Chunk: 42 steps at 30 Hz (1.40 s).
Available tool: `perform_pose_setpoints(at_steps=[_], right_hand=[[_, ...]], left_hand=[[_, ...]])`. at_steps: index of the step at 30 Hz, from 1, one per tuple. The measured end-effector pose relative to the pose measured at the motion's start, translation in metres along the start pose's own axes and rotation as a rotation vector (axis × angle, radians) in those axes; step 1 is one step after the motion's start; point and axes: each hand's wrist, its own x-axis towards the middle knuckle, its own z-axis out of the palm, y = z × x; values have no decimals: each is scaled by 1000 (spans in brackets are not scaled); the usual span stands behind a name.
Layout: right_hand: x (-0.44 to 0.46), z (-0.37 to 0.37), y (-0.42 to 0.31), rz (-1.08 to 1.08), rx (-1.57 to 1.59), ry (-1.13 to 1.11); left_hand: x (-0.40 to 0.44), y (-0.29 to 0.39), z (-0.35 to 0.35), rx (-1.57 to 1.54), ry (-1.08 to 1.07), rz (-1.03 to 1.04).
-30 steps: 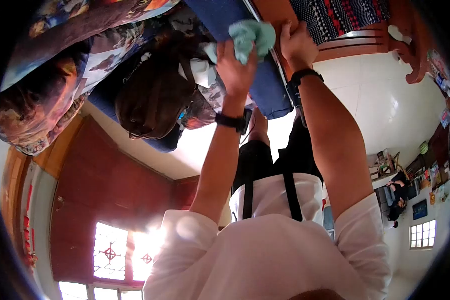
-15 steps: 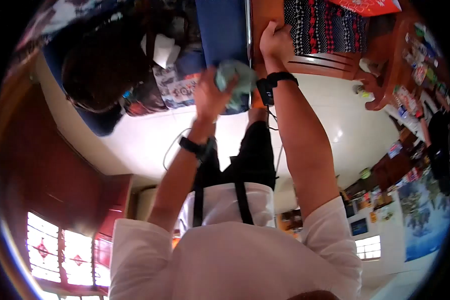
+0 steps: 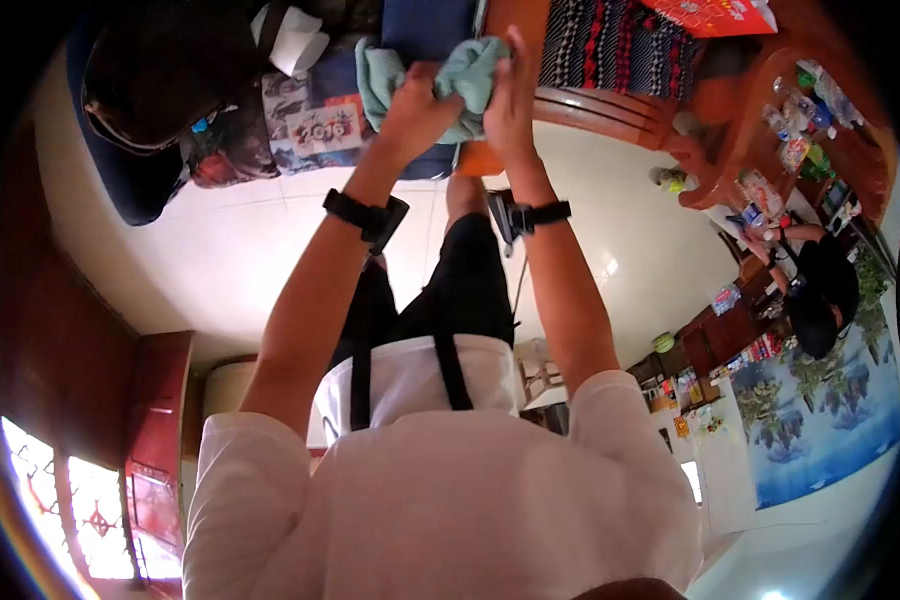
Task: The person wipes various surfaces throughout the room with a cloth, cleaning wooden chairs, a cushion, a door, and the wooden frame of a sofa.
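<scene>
A pale green cloth is bunched up between my two hands, above the blue seat. My left hand is closed around its middle, and one end of the cloth sticks out to the left of it. On the other side, my right hand grips the right edge of the cloth, with its fingers pointing away from me. Both wrists wear black straps with small devices. Part of the cloth is hidden behind my fingers.
Printed cushions and a dark brown bag rest on the blue seat. Patterned woven fabric lies on the wooden bench. Further right, a wooden shelf holds bottles; another person is beside it.
My right hand has left the wooden bench beside the patterned fabric and come over to the cloth. The cloth, previously crumpled in my left hand alone, now spreads between both hands. The view has shifted.
</scene>
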Motion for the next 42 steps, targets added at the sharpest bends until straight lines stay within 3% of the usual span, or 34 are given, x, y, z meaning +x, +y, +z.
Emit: perform_pose_setpoints(at_steps=[2,3,4,5,7,8,9,11,12,13,14,15,16,18,21,25,29,34,35,39,41,42], right_hand=[[-33,1,-43,150,84,-154],[-45,1,-67,214,192,-177],[-47,-3,-77,141,67,-151],[-47,-9,-79,136,68,-146],[-53,-27,-71,282,40,-418],[-60,-32,-54,279,-12,-375],[-60,-38,-43,296,-60,-228],[-49,-51,-16,287,-169,152],[-40,-52,-5,292,-178,153],[-30,-51,6,285,-205,342],[-22,-53,10,275,-232,533],[-15,-50,7,259,-310,386],[-10,-39,1,243,-381,236],[-24,3,-2,198,-547,88],[-43,19,-12,195,-763,-99],[-32,16,19,118,-683,-56],[-13,5,33,61,-662,-139],[85,5,65,-76,-611,-10],[116,4,53,119,-685,-119],[215,1,60,154,-599,-82],[236,-5,53,294,-513,-150],[239,-1,56,222,-569,-61]], left_hand=[[-31,-38,10,-42,-63,0],[-49,-45,13,-224,-149,-213],[-59,-39,10,-411,-232,-421],[-63,-35,4,-508,-341,-308],[-76,-41,16,-189,-279,-292],[-80,-39,15,53,-262,-95],[-69,-21,5,52,-274,-94],[-49,7,-10,511,-55,427],[-32,1,-13,381,2,419],[-14,16,-21,439,103,327],[11,19,-29,462,234,379],[35,19,-36,573,352,447],[58,6,-43,559,273,350],[103,20,-55,663,416,618],[152,36,-56,689,305,712],[167,41,-40,742,296,711],[167,44,-42,743,263,544],[173,41,-39,799,277,545],[173,44,-40,818,266,532],[177,45,-43,810,248,536],[176,41,-45,812,235,514],[177,42,-44,827,235,511]])
